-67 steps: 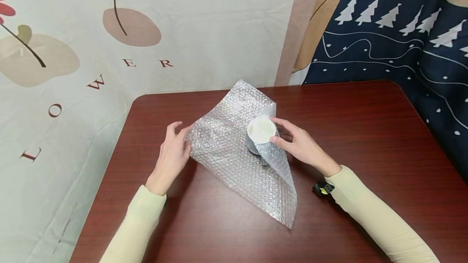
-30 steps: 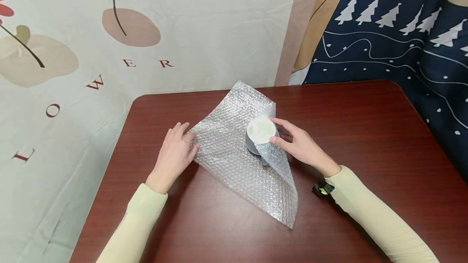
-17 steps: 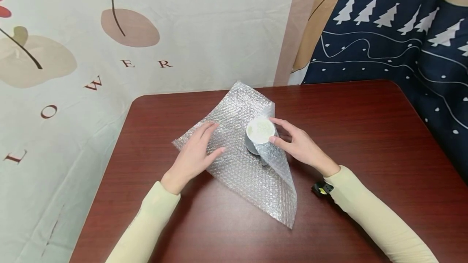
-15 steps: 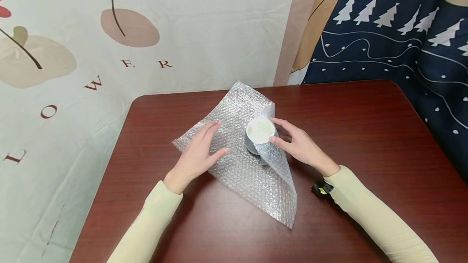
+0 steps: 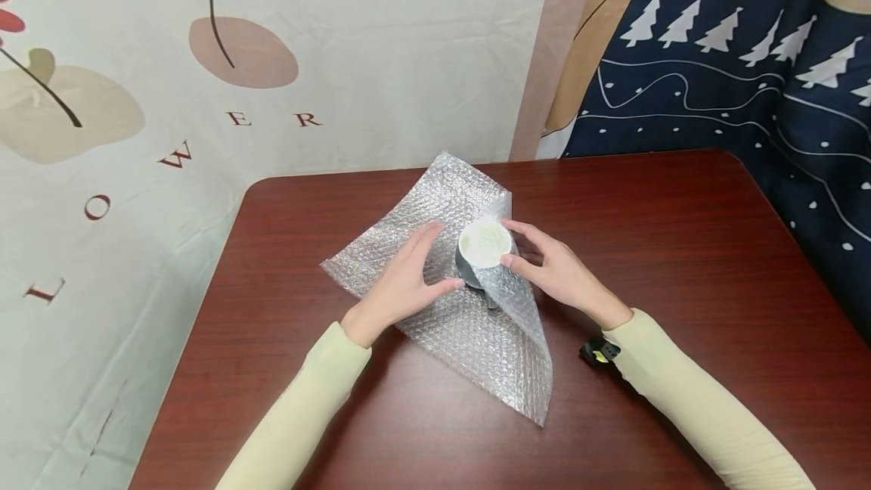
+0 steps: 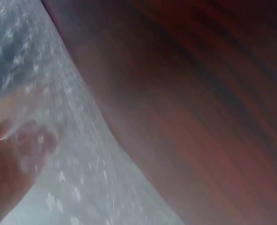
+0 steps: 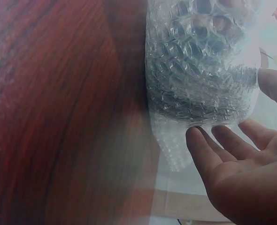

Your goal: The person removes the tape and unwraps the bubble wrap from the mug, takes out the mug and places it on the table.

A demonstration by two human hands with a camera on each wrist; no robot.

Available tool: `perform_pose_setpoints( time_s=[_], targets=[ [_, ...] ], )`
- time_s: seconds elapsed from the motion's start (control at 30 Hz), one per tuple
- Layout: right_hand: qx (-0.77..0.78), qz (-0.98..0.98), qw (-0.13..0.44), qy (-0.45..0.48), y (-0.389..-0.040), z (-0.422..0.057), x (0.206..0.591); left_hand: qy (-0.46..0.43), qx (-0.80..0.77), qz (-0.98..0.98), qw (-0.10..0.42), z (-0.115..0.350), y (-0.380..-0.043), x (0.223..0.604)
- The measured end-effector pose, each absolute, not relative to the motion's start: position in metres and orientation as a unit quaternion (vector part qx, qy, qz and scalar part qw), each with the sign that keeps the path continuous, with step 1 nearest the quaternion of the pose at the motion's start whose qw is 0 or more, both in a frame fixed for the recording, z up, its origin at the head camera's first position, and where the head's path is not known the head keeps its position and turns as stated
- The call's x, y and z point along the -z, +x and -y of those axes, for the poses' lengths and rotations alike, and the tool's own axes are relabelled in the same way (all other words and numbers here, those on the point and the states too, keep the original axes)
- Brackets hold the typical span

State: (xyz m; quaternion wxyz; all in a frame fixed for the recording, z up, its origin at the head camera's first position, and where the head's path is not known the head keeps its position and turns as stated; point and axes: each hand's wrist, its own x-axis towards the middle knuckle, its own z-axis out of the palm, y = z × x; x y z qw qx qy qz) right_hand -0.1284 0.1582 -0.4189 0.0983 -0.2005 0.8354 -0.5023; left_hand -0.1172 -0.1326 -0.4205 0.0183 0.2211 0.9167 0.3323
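Clear, shiny bubble wrap in one large sheet [image 5: 476, 358] lies slantwise on a dark red-brown wood-grain table [image 5: 653, 248], and a grey, round, cup-shaped object with a white top [image 5: 485, 243] stands on it, right of the sheet's middle. The work looks only partly done: one flap is drawn up against the object's right and near-right side, while its left side and white top are bare. Most of the sheet spreads flat to the left, far and near, so the greater share of the covering seems left to do. The right hand [image 5: 561, 267] curves thumb and fingers round the raised flap, holding it to the object. The left hand [image 5: 403, 284] is wide, fingers straight and thumb apart, just left of the object; whether its thumb touches, I cannot tell.
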Motion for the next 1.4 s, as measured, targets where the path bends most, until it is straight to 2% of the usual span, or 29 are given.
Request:
perform_pose_setpoints(
  time_s=[0.47, 0.87, 1.0, 1.2, 1.4],
  targets=[
    [0.503, -0.834, 0.099, -0.204, -0.129, -0.159, 0.419, 0.201, -0.345, -0.912, 0.090, 0.111, -0.134, 0.425],
    [0.502, -0.835, 0.101, -0.202, -0.129, -0.158, 0.419, 0.216, -0.375, -0.897, 0.093, 0.107, -0.140, 0.427],
    [0.472, -0.854, 0.078, -0.204, -0.128, -0.158, 0.418, 0.223, -0.375, -0.895, 0.088, 0.107, -0.141, 0.427],
    [0.417, -0.880, 0.012, -0.227, -0.122, -0.158, 0.413, 0.221, -0.376, -0.895, 0.094, 0.106, -0.141, 0.425],
    [0.371, -0.890, 0.025, -0.262, -0.114, -0.155, 0.407, 0.223, -0.388, -0.889, 0.097, 0.106, -0.141, 0.425]
  ],
)
